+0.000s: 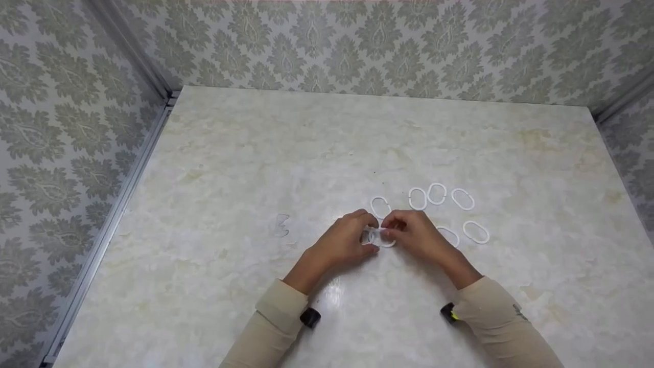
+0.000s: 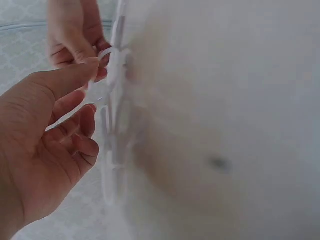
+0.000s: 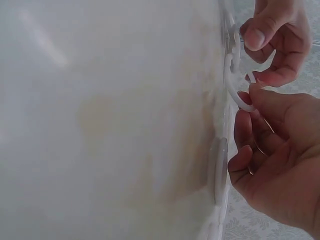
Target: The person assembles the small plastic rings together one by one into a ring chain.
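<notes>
Both hands meet over the middle of the marble table [image 1: 306, 153]. My left hand [image 1: 369, 231] and right hand [image 1: 392, 230] each pinch a white oval plastic ring [image 1: 382, 240] from opposite sides, just above the tabletop. In the left wrist view the left hand [image 2: 92, 75] pinches the ring [image 2: 106, 54] between thumb and fingers, with the other hand [image 2: 75, 30] opposite. The right wrist view has the right hand [image 3: 250, 92] on the ring [image 3: 239, 97]. Whether one ring or two are held is unclear.
Several loose white rings lie behind and right of the hands: one [image 1: 380, 207] close by, a row [image 1: 437, 194] further back, two more [image 1: 476, 232] at the right. A small clear piece [image 1: 281, 225] lies to the left. Patterned walls [image 1: 357, 46] enclose the table.
</notes>
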The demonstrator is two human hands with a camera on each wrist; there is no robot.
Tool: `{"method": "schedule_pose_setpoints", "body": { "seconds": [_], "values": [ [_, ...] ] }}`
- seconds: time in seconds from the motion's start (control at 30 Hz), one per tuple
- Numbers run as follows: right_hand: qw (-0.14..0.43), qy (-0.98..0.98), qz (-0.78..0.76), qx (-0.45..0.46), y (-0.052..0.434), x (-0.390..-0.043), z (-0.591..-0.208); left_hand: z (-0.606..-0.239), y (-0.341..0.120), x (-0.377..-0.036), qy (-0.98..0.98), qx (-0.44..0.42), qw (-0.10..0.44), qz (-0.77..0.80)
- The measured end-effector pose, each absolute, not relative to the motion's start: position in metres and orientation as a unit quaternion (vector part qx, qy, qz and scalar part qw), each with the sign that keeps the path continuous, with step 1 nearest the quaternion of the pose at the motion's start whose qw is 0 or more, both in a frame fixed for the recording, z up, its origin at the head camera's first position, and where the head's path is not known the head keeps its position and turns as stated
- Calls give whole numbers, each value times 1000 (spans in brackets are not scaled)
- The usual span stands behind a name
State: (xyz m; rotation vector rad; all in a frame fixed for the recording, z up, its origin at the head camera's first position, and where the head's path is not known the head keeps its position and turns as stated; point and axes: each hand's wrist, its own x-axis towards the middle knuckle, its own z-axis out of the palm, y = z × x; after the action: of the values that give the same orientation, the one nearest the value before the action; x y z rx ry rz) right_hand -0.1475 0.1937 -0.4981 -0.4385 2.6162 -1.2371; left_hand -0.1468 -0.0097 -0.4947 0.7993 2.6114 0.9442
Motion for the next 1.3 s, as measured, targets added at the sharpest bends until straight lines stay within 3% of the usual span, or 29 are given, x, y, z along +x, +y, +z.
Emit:
{"method": "schedule_pose_setpoints", "body": {
  "seconds": [1.3],
  "values": [
    [116, 868, -462, -140, 187, -167, -500, -505, -11, -147, 930, 298, 44, 208]
  ]
}}
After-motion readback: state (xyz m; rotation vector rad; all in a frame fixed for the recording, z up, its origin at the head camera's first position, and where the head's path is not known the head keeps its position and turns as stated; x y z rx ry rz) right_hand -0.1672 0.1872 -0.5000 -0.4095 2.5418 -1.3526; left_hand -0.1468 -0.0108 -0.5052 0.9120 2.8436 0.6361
